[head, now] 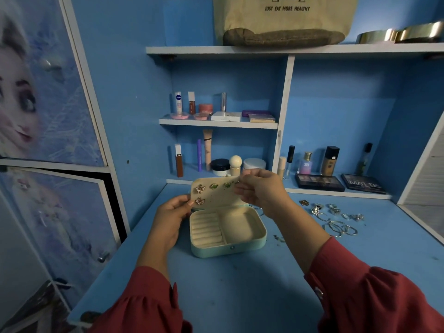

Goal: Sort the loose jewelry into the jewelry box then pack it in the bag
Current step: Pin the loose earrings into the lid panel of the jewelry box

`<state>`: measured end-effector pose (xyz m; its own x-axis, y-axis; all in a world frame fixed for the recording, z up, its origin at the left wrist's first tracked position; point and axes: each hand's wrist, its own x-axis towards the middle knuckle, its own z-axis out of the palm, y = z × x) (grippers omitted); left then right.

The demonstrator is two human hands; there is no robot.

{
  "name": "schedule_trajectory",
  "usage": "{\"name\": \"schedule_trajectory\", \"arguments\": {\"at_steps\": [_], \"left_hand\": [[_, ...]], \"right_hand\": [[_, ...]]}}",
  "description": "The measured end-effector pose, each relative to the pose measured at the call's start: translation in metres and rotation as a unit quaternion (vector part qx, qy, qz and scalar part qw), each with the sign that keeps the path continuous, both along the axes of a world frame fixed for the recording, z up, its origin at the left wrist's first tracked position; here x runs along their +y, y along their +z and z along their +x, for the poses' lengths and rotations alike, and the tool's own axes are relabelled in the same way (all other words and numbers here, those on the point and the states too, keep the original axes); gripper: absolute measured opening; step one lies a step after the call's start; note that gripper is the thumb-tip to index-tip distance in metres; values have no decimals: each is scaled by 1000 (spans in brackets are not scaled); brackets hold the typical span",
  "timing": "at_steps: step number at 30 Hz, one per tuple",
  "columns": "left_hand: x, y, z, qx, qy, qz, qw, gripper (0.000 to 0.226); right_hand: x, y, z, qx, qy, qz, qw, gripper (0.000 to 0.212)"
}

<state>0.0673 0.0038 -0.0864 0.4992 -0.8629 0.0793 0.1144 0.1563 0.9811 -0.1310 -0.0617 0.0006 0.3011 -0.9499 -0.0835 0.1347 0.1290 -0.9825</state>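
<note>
Two hands are up at the open jewelry box (228,233), which sits on the blue desk (240,284) in the middle of my view. My left hand (171,216), at nine o'clock from the box, grips the left edge of the raised lid (216,193) with curled fingers. My right hand (260,188), at one o'clock from the box, pinches something small at the lid's top right corner; I cannot tell what. Pinned on the lid are two butterfly earrings (200,189) and a row of green studs (213,186). At three o'clock, well apart from the box, loose silver jewelry (336,217) lies scattered. At twelve o'clock, on the top shelf (182,50), stands the canvas bag (283,18).
</note>
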Motion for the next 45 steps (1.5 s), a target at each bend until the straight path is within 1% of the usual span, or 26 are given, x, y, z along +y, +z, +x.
{"name": "schedule_trajectory", "arguments": {"at_steps": [3,6,11,15,18,22,27,30,33,36,39,41,43,45], "left_hand": [[1,2,-1,20,-5,-1,1000,19],[1,4,-2,34,-6,-5,999,18],[0,8,-3,57,5,-16,998,24],[1,11,-7,97,23,-31,995,24],[0,11,-8,100,24,-31,994,26],[0,9,-6,65,3,-29,997,25],[1,7,-4,40,-10,-25,999,21],[2,10,-6,30,-15,-18,999,21],[2,13,-7,12,-8,6,1000,18],[4,16,-9,-3,-1,20,1000,19],[6,20,-11,-15,12,35,999,19],[6,24,-14,-43,29,41,998,18],[8,28,-20,-100,58,30,993,18],[10,33,-30,-171,78,-2,982,16]], "right_hand": [[3,-1,-2,-19,-1,25,999,4],[5,0,-5,-30,3,42,999,11],[4,0,-11,-19,17,75,997,19],[0,-2,-21,-43,56,144,987,11],[-3,-6,-30,-35,112,194,974,9],[-9,-16,-40,-23,169,222,960,7],[-17,-27,-50,-44,206,230,950,8],[-21,-35,-53,-51,229,215,948,18],[-28,-44,-53,-54,251,201,945,34],[-35,-49,-52,-33,265,155,951,48],[-37,-52,-52,-17,279,110,954,51],[-39,-52,-53,-16,285,97,953,50],[-42,-53,-54,-16,289,92,953,46],[-45,-55,-54,-24,297,91,950,41]]}}
